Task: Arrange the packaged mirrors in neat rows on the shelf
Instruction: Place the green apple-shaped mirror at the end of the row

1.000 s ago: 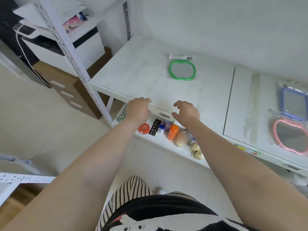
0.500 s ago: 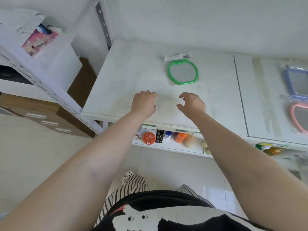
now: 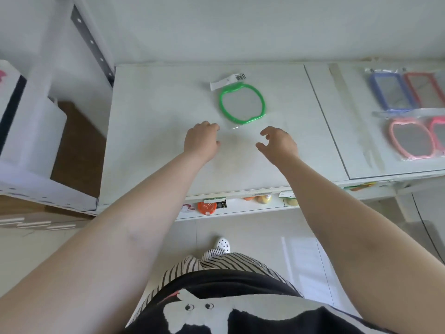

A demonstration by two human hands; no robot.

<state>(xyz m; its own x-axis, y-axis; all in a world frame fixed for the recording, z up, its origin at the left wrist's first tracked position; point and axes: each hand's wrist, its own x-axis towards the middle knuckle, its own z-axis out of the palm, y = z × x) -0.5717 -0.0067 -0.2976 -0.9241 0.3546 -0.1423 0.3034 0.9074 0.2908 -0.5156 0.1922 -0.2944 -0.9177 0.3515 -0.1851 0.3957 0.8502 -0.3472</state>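
Green-framed packaged mirror lies flat on white shelf, sealed in its clear bag. Left hand, fingers curled, and right hand, fingers spread, hover just before it, both empty. Blue and pink bagged mirrors lie far right

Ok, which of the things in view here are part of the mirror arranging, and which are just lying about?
Part of the job:
green mirror, in its bag
blue mirror
red mirror
pink mirror
shelf
left hand and right hand, both empty

Lying about:
orange lid and other small goods on the lower shelf
white box
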